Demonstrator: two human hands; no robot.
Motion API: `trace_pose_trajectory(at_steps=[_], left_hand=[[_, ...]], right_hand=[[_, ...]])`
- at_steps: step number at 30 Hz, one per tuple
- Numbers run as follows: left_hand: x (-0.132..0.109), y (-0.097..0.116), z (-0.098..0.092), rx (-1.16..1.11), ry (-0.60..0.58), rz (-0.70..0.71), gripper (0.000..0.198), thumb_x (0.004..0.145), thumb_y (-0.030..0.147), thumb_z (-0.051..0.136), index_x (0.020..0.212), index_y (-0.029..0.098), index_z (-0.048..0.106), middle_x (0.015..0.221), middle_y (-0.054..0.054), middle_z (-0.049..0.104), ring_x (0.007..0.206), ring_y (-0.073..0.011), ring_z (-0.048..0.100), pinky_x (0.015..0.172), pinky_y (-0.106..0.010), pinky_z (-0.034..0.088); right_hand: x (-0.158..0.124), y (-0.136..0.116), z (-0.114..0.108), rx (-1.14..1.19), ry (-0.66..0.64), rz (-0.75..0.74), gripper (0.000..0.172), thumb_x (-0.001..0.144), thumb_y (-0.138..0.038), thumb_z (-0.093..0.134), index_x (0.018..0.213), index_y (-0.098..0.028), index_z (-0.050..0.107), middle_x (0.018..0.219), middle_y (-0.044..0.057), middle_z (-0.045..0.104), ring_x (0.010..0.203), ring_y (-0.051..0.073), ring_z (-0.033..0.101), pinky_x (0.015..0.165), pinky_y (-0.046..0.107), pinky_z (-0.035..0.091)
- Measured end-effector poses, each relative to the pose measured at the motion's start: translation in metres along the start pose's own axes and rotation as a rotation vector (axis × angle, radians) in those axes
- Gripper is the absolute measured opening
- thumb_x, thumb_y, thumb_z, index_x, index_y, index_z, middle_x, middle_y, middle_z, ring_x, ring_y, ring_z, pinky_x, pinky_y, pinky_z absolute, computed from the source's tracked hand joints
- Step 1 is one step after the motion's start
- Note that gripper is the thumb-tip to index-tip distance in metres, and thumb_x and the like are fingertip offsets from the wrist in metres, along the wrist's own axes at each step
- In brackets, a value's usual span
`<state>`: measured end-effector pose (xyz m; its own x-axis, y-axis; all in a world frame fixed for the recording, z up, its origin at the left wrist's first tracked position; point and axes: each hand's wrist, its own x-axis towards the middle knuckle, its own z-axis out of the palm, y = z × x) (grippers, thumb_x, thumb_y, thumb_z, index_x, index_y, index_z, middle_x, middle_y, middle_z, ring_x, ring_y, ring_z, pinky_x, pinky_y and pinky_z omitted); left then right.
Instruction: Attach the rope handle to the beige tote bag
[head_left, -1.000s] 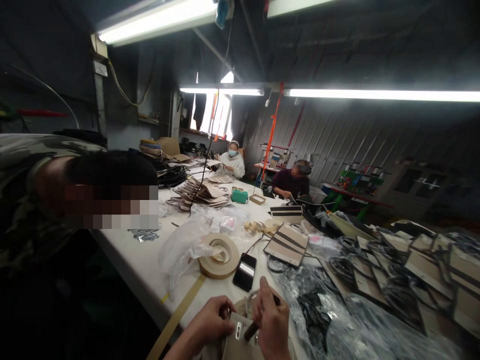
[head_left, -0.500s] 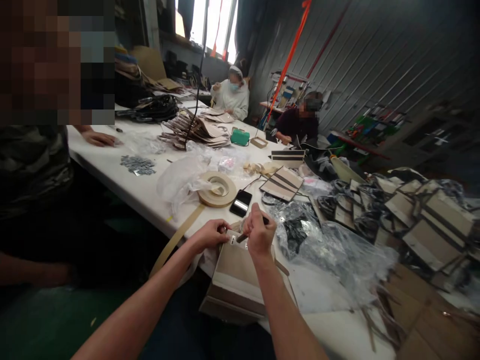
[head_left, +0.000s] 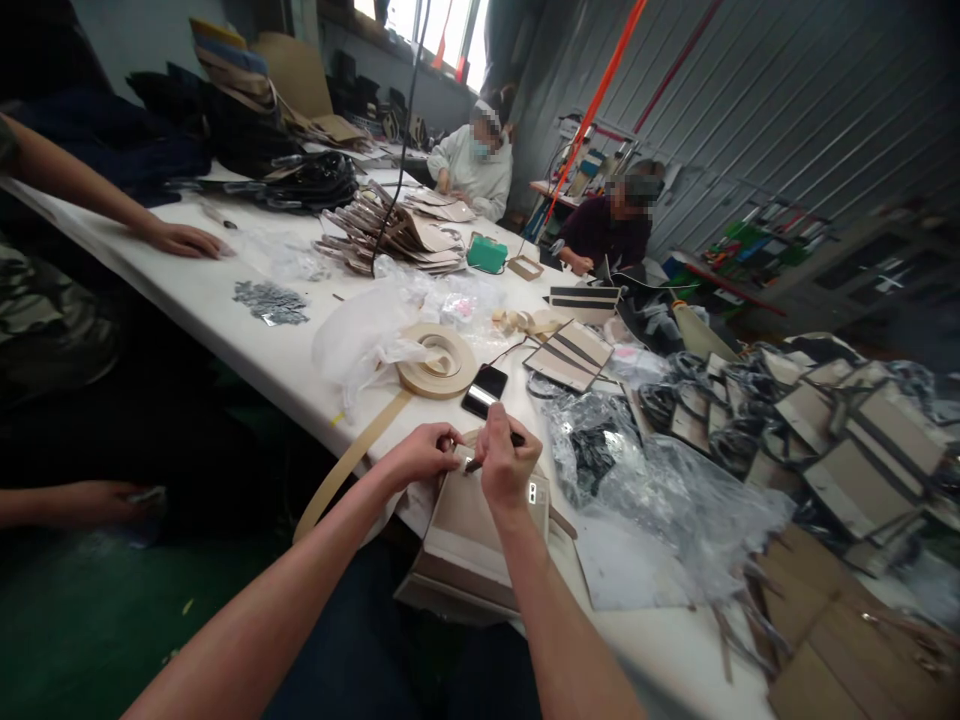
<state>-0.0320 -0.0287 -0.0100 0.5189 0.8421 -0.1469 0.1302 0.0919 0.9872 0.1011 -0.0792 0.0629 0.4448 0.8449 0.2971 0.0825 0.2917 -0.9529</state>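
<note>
A beige box-shaped piece (head_left: 472, 520) rests at the table's near edge, with small metal plates (head_left: 533, 492) on its top. My right hand (head_left: 508, 455) is closed in a fist around a dark slim tool (head_left: 474, 464), whose tip points down at the plate near the piece's left corner. At that same corner my left hand (head_left: 429, 452) pinches the edge, fingertips beside the tool tip. Just beyond my hands lie a black phone (head_left: 485, 390) and a roll of beige tape (head_left: 437, 362), its loose strip hanging over the table edge.
Plastic bags (head_left: 667, 500) and stacked beige panels (head_left: 862, 470) lie to the right. Small metal plates (head_left: 270, 303) are heaped on the left, near a person's hand (head_left: 191, 241). Two people sit at the far side.
My right hand and the tool have shifted left towards my left hand, uncovering a metal plate on the right. The view has turned slightly, and the person on the left has moved back.
</note>
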Motion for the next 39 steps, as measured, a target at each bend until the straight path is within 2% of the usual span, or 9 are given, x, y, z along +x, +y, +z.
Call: trace_pose_trajectory(at_steps=[4, 7, 14, 19, 25, 29, 32, 35, 39], left_hand=[[-0.001, 0.003, 0.0, 0.055, 0.031, 0.002, 0.045, 0.066, 0.038, 0.077, 0.104, 0.014, 0.077, 0.074, 0.006, 0.052, 0.067, -0.014, 0.046, 0.063, -0.029, 0.035], [-0.002, 0.004, 0.0, 0.079, 0.029, 0.016, 0.044, 0.068, 0.041, 0.077, 0.103, 0.014, 0.078, 0.075, 0.005, 0.054, 0.07, -0.0153, 0.049, 0.066, -0.03, 0.037], [0.009, -0.006, -0.006, 0.077, -0.011, 0.024, 0.049, 0.068, 0.048, 0.09, 0.103, 0.016, 0.079, 0.075, 0.001, 0.056, 0.073, -0.0202, 0.05, 0.068, -0.032, 0.037], [0.009, -0.002, -0.007, 0.115, -0.026, 0.012, 0.05, 0.07, 0.051, 0.091, 0.106, 0.018, 0.079, 0.078, 0.0, 0.055, 0.076, -0.0216, 0.049, 0.068, -0.033, 0.036], [0.0, 0.011, -0.004, 0.146, -0.025, -0.026, 0.054, 0.071, 0.05, 0.086, 0.112, 0.016, 0.076, 0.081, 0.003, 0.054, 0.074, -0.017, 0.048, 0.067, -0.03, 0.036], [-0.002, 0.015, -0.003, 0.14, -0.007, -0.019, 0.053, 0.071, 0.05, 0.087, 0.11, 0.016, 0.077, 0.081, 0.004, 0.054, 0.076, -0.0165, 0.05, 0.07, -0.029, 0.038], [-0.004, 0.02, -0.003, 0.162, -0.005, -0.029, 0.051, 0.072, 0.05, 0.087, 0.11, 0.017, 0.077, 0.082, 0.004, 0.054, 0.077, -0.0169, 0.051, 0.071, -0.029, 0.039], [-0.007, 0.025, -0.002, 0.187, -0.015, -0.035, 0.051, 0.072, 0.051, 0.086, 0.109, 0.018, 0.076, 0.082, 0.004, 0.054, 0.077, -0.0171, 0.051, 0.071, -0.029, 0.039], [-0.008, 0.03, -0.002, 0.197, -0.024, -0.047, 0.054, 0.075, 0.053, 0.085, 0.112, 0.016, 0.075, 0.083, 0.004, 0.054, 0.077, -0.0161, 0.05, 0.072, -0.028, 0.039]], right_hand=[[0.014, -0.024, -0.015, 0.207, 0.007, 0.164, 0.067, 0.097, -0.063, 0.076, 0.056, -0.027, 0.038, 0.045, -0.011, 0.031, 0.038, 0.007, 0.025, 0.039, 0.027, 0.02], [0.011, -0.044, -0.066, 0.179, -0.008, 0.242, 0.067, 0.096, -0.065, 0.076, 0.058, -0.028, 0.035, 0.047, -0.012, 0.029, 0.038, 0.006, 0.022, 0.038, 0.027, 0.015], [-0.026, -0.022, -0.247, -0.993, -0.145, 0.339, 0.065, 0.098, -0.065, 0.066, 0.053, -0.026, 0.039, 0.048, -0.005, 0.036, 0.05, 0.012, 0.032, 0.052, 0.033, 0.019], [-0.035, 0.011, -0.309, -1.498, -0.081, 0.332, 0.062, 0.108, -0.062, 0.051, 0.064, -0.022, 0.069, 0.066, 0.011, 0.071, 0.065, 0.023, 0.062, 0.065, 0.035, 0.038], [-0.041, 0.051, -0.327, -1.511, -0.068, -0.027, 0.065, 0.108, -0.074, 0.049, 0.108, -0.017, 0.08, 0.116, 0.02, 0.076, 0.109, 0.035, 0.07, 0.099, 0.044, 0.053], [-0.049, 0.067, -0.333, -1.375, 0.054, -0.228, 0.073, 0.107, -0.079, 0.047, 0.127, -0.014, 0.072, 0.125, 0.022, 0.072, 0.123, 0.038, 0.065, 0.108, 0.052, 0.053], [-0.061, 0.049, -0.32, -1.296, 0.175, -0.326, 0.057, 0.11, -0.067, 0.051, 0.123, -0.016, 0.073, 0.122, 0.021, 0.073, 0.122, 0.038, 0.067, 0.109, 0.052, 0.053], [-0.082, 0.021, -0.282, -1.13, 0.252, -0.214, 0.039, 0.11, -0.055, 0.057, 0.11, -0.02, 0.074, 0.105, 0.015, 0.077, 0.098, 0.03, 0.071, 0.094, 0.043, 0.057], [-0.102, 0.001, -0.214, -0.771, 0.042, 0.17, 0.04, 0.101, -0.054, 0.07, 0.124, -0.021, 0.076, 0.098, 0.009, 0.081, 0.08, 0.024, 0.072, 0.077, 0.035, 0.058]])
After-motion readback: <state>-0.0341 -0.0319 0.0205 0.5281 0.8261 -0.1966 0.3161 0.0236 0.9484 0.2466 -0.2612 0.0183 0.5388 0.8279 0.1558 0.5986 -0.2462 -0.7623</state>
